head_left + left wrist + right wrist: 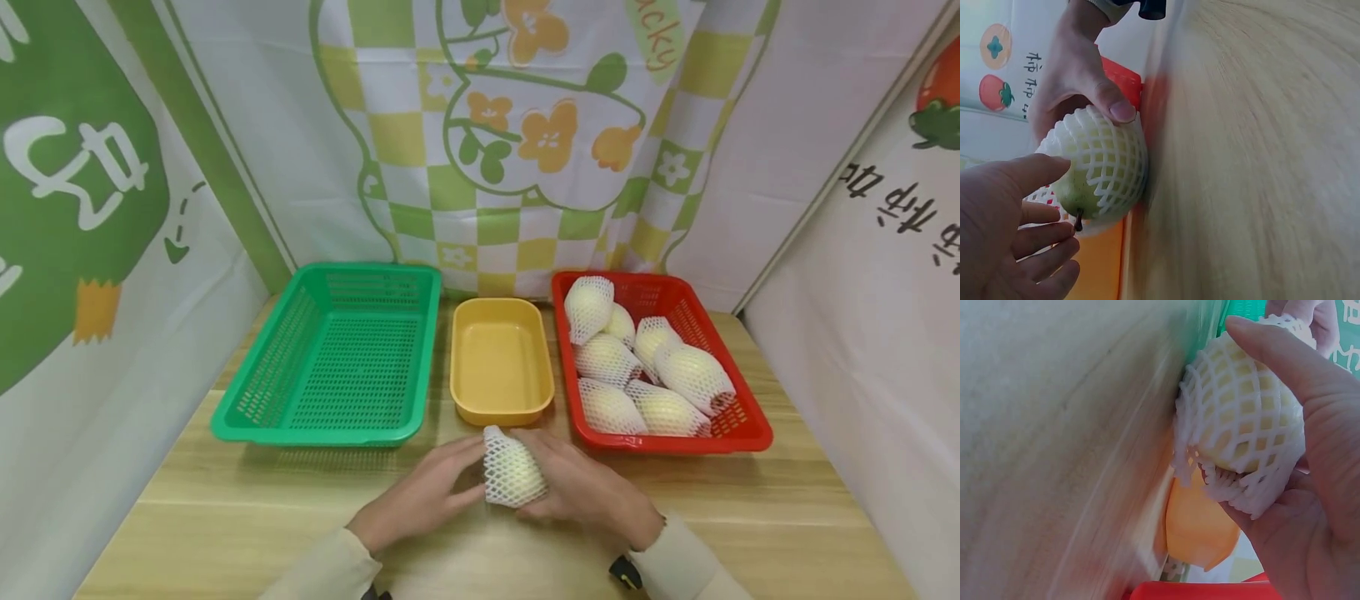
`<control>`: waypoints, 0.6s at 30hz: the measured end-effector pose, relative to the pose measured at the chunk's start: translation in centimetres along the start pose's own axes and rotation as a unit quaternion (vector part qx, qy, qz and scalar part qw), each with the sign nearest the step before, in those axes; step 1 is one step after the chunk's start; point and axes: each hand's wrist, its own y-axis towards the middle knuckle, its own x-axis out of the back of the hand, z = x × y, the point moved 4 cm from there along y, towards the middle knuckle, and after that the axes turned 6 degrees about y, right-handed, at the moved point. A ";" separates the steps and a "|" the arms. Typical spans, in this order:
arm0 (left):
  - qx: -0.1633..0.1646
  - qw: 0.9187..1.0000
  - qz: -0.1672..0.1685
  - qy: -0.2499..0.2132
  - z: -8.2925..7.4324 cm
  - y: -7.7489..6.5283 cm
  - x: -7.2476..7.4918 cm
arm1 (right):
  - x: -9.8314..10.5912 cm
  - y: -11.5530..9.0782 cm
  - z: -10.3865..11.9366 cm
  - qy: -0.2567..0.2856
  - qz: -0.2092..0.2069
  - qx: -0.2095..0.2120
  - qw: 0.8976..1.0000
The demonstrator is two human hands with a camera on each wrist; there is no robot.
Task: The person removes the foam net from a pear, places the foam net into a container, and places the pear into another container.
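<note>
A pale green pear (1077, 190) in a white foam net (513, 471) is between the two hands, low over the table. My right hand (581, 483) grips it from the right side, thumb across the net (1241, 406) and fingers behind. At the other end, the pear's bare skin and dark stem (1079, 220) show out of the net's opening. There my left hand (431, 492) has its thumb and fingers apart, with the thumb tip at the pear's edge and the fingertips (1063, 231) beside the stem.
Behind the hands stands a yellow tub (498, 367). A green basket (352, 435) with nothing in it is at left; a red basket (675, 444) at right holds several net-wrapped fruits (693, 375). Printed curtains (495, 150) hang behind the wooden table (750, 517).
</note>
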 end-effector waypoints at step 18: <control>-0.008 0.999 0.038 -0.002 -0.8 2.1 -1.9 | 0.0 -0.2 0.5 -0.014 -0.018 0.019 1.000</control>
